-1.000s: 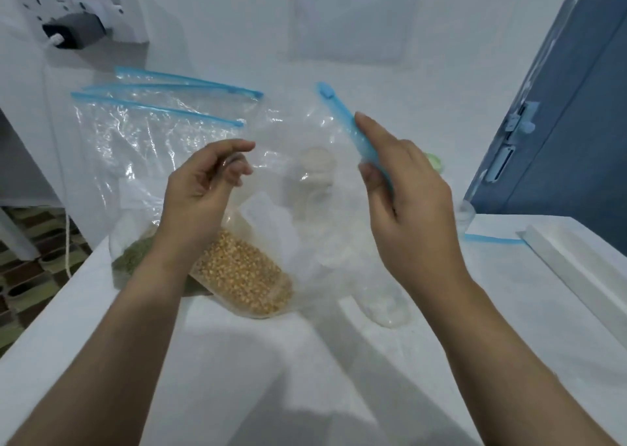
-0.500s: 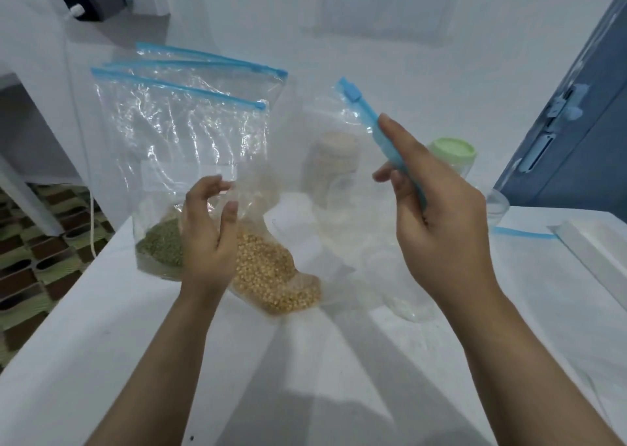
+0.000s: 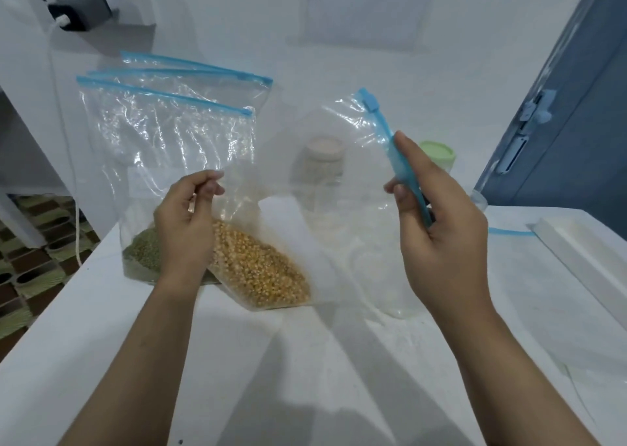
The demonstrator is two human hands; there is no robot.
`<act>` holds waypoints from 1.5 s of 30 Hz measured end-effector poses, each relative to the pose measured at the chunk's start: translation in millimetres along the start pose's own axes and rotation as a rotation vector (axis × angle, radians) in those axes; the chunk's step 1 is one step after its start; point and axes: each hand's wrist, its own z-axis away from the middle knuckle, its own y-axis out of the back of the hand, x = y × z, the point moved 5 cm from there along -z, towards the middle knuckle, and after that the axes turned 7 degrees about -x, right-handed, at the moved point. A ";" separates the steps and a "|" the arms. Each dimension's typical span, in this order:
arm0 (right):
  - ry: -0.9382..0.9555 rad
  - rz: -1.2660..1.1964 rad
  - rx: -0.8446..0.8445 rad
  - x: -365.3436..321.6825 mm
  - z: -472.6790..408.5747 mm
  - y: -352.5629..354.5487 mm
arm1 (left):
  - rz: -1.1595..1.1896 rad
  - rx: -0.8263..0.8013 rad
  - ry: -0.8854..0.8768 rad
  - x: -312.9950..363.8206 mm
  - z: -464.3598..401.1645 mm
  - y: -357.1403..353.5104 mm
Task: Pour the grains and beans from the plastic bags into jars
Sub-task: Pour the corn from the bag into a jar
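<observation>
Our right hand (image 3: 441, 242) has its thumb and fingers curled onto the blue zip strip (image 3: 390, 147) of a clear bag (image 3: 339, 180), pinching it about halfway along, with the strip's long axis running up and away to its slider (image 3: 368, 101). Our left hand (image 3: 185, 228) sits at the bag's opposite edge with thumb and fingertips drawn narrow, and it appears to pinch the thin film there, though the plastic is too clear for us to be sure. Between the two hands the bag hangs spread and looks nearly empty. Seen through it, straight ahead and nearer our right hand, stands a jar (image 3: 322, 163) with a pale fill; a green lid (image 3: 437, 153) shows just beyond the right fingers. Below our left hand lies a bag of yellow grain (image 3: 261, 272), beside a bag of green beans (image 3: 142, 255) on the white table (image 3: 101, 343). We judge that these are not yet poured.
</observation>
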 end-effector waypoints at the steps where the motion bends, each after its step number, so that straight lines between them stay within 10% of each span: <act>1: -0.008 -0.003 0.015 0.8 1.6 1.9 | -0.012 -0.024 -0.017 2.6 -2.7 -0.7; 20: -0.061 -0.017 0.010 11.9 12.6 0.2 | -0.130 -0.010 0.356 -52.1 15.8 -0.6; 45: -0.098 0.083 -0.114 21.2 2.5 -9.9 | 0.188 0.042 0.307 -67.8 14.4 -1.7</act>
